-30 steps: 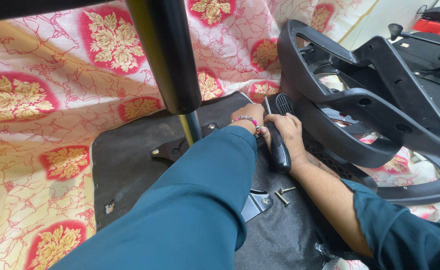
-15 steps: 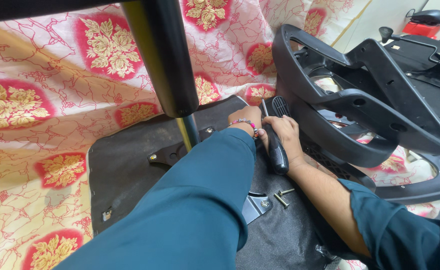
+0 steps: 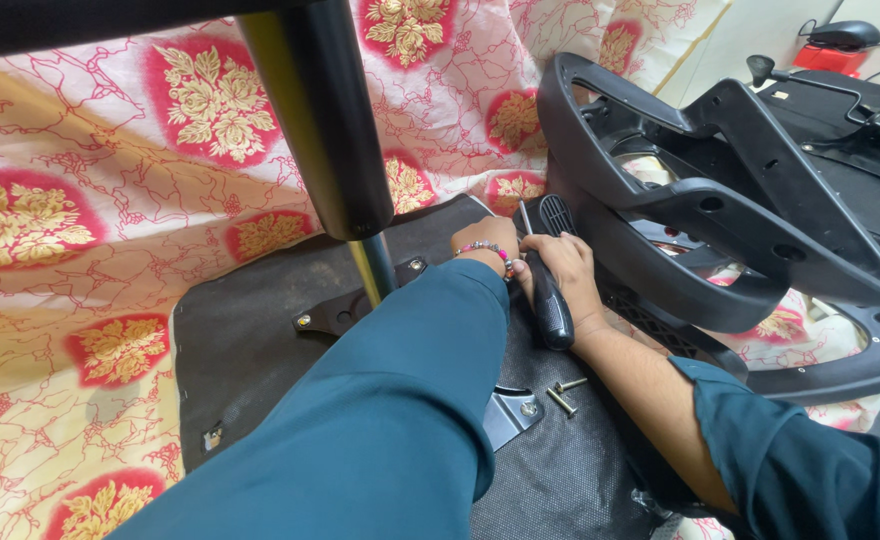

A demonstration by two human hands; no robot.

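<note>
My right hand is closed round the black handle of a screwdriver that points away from me over the underside of a black chair seat. Just to its left, my left hand rests by the tool's far end, with a bead bracelet on the wrist; its fingers are mostly hidden behind my teal sleeve. Two loose screws lie on the seat below my right wrist. A black gas-lift cylinder rises from the metal plate bolted to the seat.
A black plastic chair frame lies to the right, close to my right hand. A red and cream flowered cloth covers the surface under the seat. Another metal bracket sits near the screws. A dark desk with a red object is at the far right.
The view has shifted slightly up and left. Both hands stay at the same spot on the seat with the screwdriver still gripped.
</note>
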